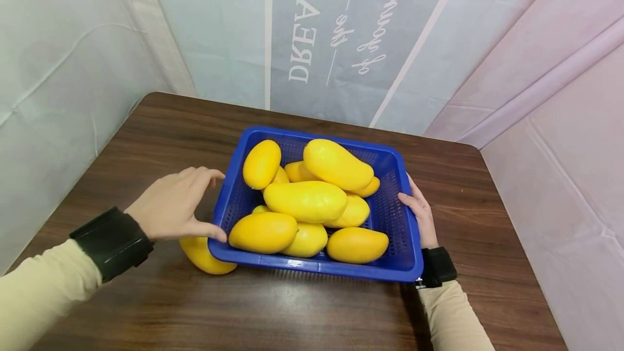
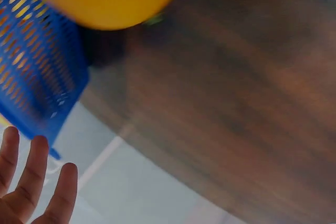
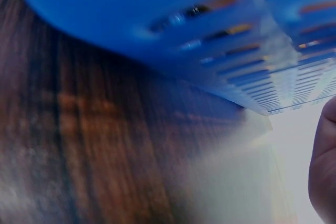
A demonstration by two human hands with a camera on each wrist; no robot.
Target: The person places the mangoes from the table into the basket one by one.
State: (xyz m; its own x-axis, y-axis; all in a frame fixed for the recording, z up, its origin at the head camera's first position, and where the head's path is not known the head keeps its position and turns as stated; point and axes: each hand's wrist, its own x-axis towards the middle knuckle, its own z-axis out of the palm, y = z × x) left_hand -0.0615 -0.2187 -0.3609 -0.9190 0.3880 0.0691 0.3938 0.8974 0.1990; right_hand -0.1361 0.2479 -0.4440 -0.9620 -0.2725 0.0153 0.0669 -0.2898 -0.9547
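Note:
A blue plastic basket point(image 1: 317, 267) with slotted walls holds several yellow mangoes point(image 1: 306, 201) in a heap. At its right side my right hand point(image 1: 420, 213) grips the rim, the thumb over the edge and the fingers along the outer wall. My left hand point(image 1: 173, 202) is at the left rim with thumb and fingers spread apart; in the left wrist view its fingers point(image 2: 32, 174) are straight, close to the basket wall. Another mango point(image 1: 207, 258) lies on the table outside the basket, beneath my left hand and partly hidden by the basket's near left corner.
A dark wooden table point(image 1: 302, 313) with rounded far corners bears everything. Behind it hangs a grey-blue cloth point(image 1: 219, 31) with white lettering. Pale sheets point(image 1: 58, 58) hang to the left and right. Each wrist wears a black band point(image 1: 113, 242).

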